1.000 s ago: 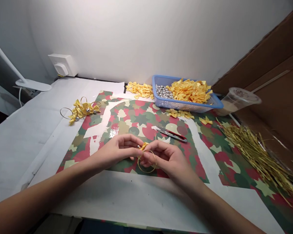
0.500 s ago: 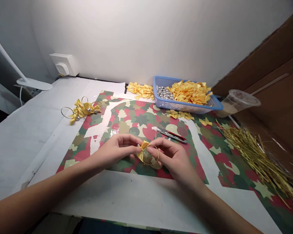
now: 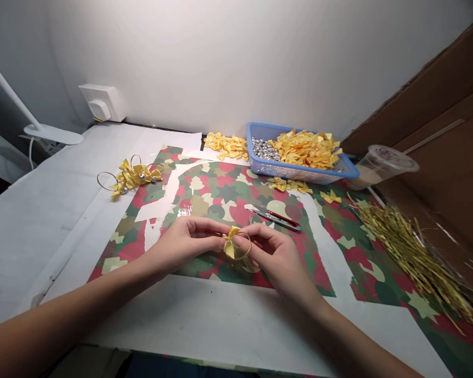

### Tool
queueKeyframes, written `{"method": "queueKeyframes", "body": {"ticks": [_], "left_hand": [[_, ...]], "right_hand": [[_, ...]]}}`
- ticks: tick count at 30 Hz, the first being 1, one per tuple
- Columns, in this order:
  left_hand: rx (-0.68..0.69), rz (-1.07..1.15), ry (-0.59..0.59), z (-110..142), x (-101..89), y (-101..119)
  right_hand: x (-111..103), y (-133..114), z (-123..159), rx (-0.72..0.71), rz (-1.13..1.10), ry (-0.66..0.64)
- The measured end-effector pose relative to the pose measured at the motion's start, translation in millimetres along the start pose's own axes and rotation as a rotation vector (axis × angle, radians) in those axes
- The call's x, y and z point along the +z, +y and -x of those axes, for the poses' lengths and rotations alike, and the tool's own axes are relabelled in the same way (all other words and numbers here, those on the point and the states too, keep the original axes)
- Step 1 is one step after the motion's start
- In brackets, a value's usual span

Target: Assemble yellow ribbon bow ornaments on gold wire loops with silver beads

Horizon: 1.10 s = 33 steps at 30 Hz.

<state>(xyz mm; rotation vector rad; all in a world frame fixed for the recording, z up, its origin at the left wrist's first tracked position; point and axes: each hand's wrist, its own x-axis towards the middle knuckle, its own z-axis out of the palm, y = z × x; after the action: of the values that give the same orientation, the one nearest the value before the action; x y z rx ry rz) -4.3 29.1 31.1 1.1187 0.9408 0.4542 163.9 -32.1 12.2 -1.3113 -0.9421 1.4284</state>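
The yellow bow is between my two hands, in front of the blue basket, on the side nearer to me, and the thin golden ring is just beside it, at its right. My left hand grasps the bow by its left edge, with thumb and fingertips; my right hand pinches the ring close to the bow — whether these fingers press also on the bow, I cannot tell. A small silver bead shows at my left fingertips. I judge that the step in hand is joining the ring with the bow, or adjusting how they sit together. To my mind, the next move calls for a steady left pinch and a fine turn of the right fingers, so that the bow is not crushed. Between the basket and my hands, the snips lie on the patterned sheet. Well to the left of the basket lies a cluster of ringed bows; just beside its left wall is a pile of yellow bows. To the right of the basket, and nearer to me, lies a bundle of golden strips.
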Motion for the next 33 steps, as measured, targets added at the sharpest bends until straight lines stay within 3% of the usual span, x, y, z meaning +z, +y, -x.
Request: {"method": "queueKeyframes", "body": {"ticks": [25,29,31,33], "left_hand": [[0.002,-0.053,0.085,0,4.1,0],[-0.030,-0.034,0.108,-2,-1.4,-2],[-0.049,-0.032,0.108,-3,-3.8,-3],[-0.058,-0.036,0.110,-2,-4.6,-2]], "right_hand": [[-3,-4,1,-0.141,0.243,0.022],[-21,-16,-4,-0.267,0.353,0.188],[-29,-20,-7,-0.251,0.405,0.269],[-33,-22,-9,-0.234,0.415,0.265]]}}
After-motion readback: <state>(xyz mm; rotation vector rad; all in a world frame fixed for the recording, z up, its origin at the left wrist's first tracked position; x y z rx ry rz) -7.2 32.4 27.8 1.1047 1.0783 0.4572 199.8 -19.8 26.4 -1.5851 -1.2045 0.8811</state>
